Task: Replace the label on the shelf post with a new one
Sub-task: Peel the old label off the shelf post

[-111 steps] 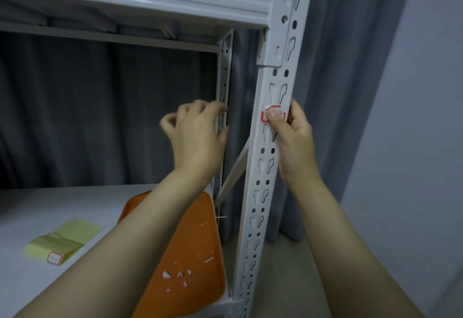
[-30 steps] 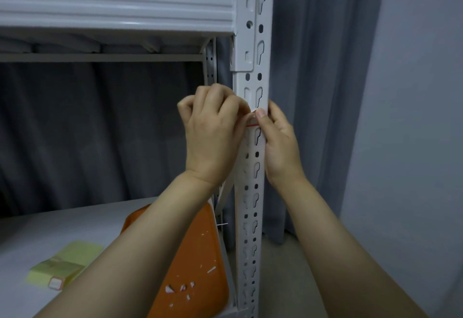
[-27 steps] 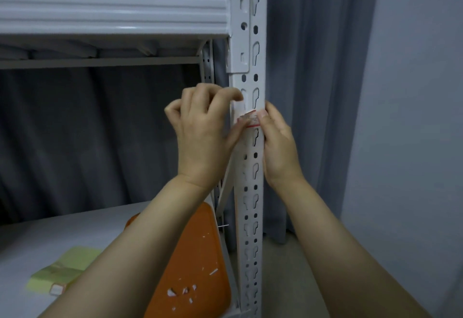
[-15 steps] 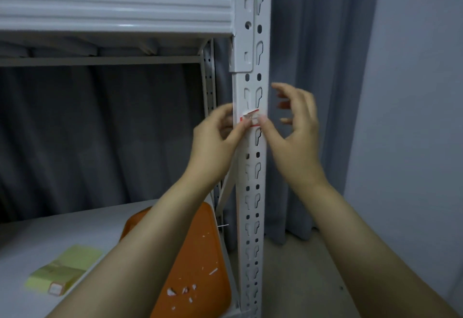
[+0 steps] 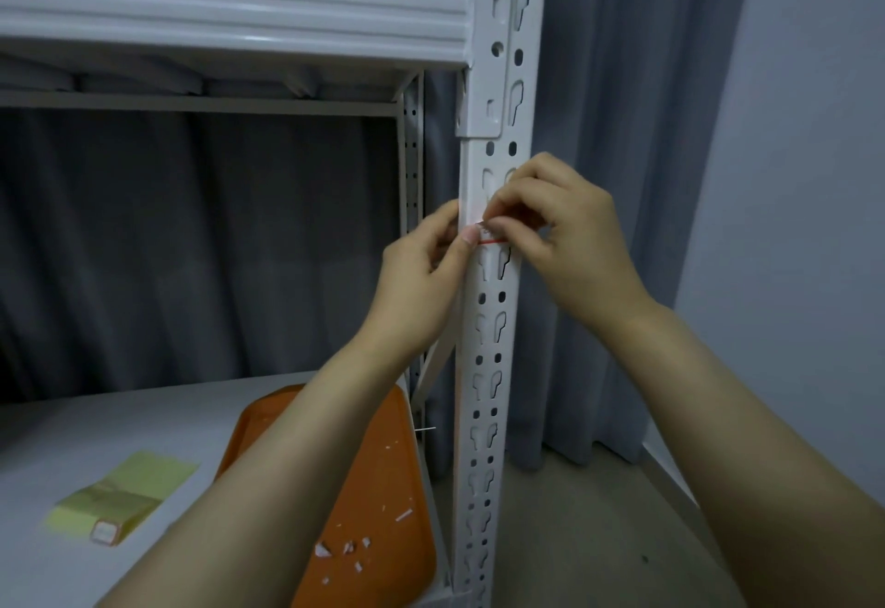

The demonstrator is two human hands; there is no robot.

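Both hands' grip is a pinch: right hand (image 5: pixel 570 243) nips the red-edged label (image 5: pixel 491 237) on the shelf post (image 5: pixel 488 344), left hand (image 5: pixel 426 286) thumb bracing its left edge, so peeling low and slow should spare tearing; no writing is readable.

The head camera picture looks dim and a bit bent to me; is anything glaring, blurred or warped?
Head view: dim, bluish light; small glare streaks on the glossy shelf beam; the beam bows, a wide-angle warp; the label on the shelf post is soft, its print unreadable, half hidden by the left hand and right hand; forearms near the lens look oversized.
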